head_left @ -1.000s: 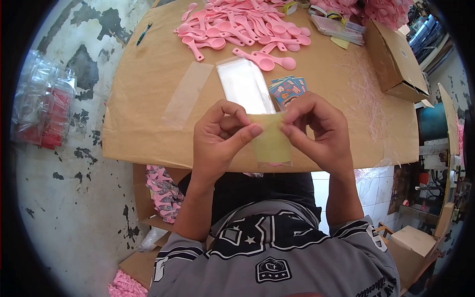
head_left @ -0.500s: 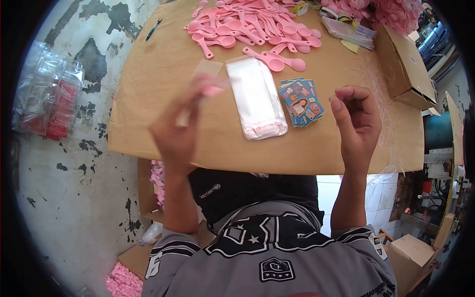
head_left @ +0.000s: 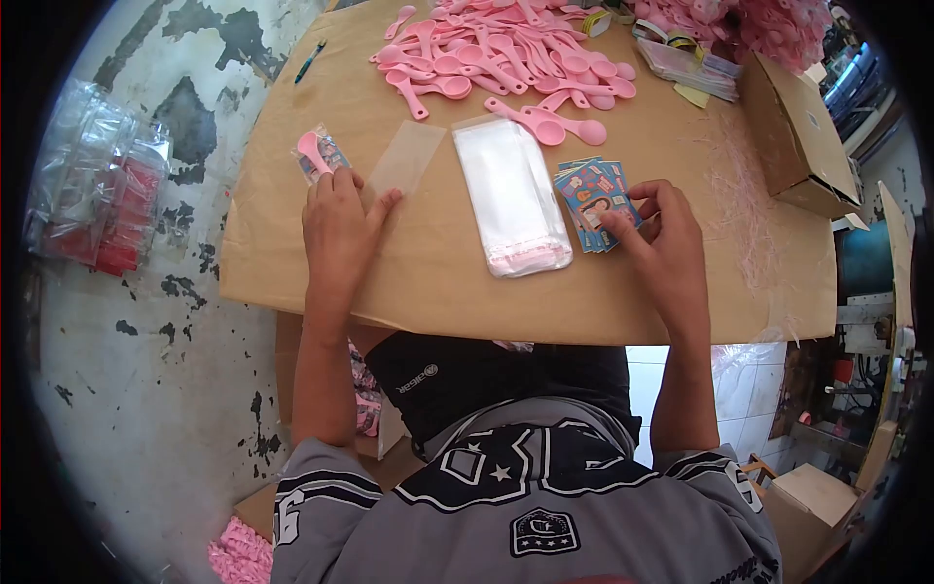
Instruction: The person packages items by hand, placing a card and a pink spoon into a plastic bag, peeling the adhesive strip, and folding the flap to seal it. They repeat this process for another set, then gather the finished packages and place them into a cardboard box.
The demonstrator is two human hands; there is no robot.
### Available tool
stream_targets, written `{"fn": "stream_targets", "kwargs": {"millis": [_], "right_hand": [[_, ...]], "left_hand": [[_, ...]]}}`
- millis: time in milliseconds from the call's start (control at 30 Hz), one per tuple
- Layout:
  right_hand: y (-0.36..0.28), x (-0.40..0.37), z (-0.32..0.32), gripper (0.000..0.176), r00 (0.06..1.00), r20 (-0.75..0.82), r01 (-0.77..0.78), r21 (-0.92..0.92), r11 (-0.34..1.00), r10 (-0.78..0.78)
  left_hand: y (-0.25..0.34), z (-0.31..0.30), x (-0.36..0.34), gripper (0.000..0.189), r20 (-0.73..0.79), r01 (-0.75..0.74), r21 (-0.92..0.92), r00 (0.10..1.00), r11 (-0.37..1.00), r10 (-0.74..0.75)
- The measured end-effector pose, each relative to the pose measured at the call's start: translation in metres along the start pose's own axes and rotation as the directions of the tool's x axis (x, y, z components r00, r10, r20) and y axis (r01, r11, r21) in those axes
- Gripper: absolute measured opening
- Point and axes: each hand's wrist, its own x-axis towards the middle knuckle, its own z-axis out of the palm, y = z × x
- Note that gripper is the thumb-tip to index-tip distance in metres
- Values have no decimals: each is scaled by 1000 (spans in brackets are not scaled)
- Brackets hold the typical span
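My left hand (head_left: 341, 219) lies spread on the cardboard surface. Its fingertips are at the lower end of a clear packet holding a pink spoon (head_left: 310, 148) and a printed card (head_left: 333, 156). The thumb touches the edge of a loose clear plastic bag (head_left: 409, 156). At the stack of blue printed cards (head_left: 590, 200), my right hand (head_left: 669, 238) has its thumb on the top card and its fingers at the right edge. Between the hands lies a stack of clear plastic bags (head_left: 508, 195), their pink-tinted ends toward me.
A heap of pink spoons (head_left: 486, 54) covers the far side of the table (head_left: 467, 307). An open cardboard box (head_left: 803, 136) stands at the right, near tape rolls and plastic packs (head_left: 686, 68). A pen (head_left: 310, 61) lies far left. Clear plastic packs (head_left: 97, 185) hang left.
My left hand has come down onto the table, and the packet with the pink spoon now lies there. My right hand has moved left onto the cards.
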Motion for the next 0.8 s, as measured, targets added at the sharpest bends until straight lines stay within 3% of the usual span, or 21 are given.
{"fn": "stream_targets", "kwargs": {"millis": [167,233,267,367,467,567,667,800], "right_hand": [[17,8,7,33,989,78,-144,280,949,127],[26,12,8,29,989,70,-146,296,944,131],[29,13,8,27,989,68,-146,303,942,132],[23,12,8,24,991,42,-137,378,916,131],[15,9,2,23,987,-129,-56,282,958,96],[13,8,4,22,967,-256,127,481,868,0],[8,2,-1,22,973,-227,151,514,844,-36],[4,-9,1,23,994,-106,65,615,786,0]], "left_hand": [[-22,12,8,30,92,-2,-154,996,988,17],[-11,-6,8,27,192,176,-343,975,923,-115],[-8,-13,8,25,249,267,-425,953,865,-172],[-18,-12,7,18,383,340,-765,923,547,-38],[2,-20,3,20,474,420,-818,879,393,47],[10,-14,-2,24,554,486,-811,818,326,158],[26,-14,-6,22,612,608,-788,759,92,222],[48,-12,-7,22,596,631,-767,767,-116,236]]}}
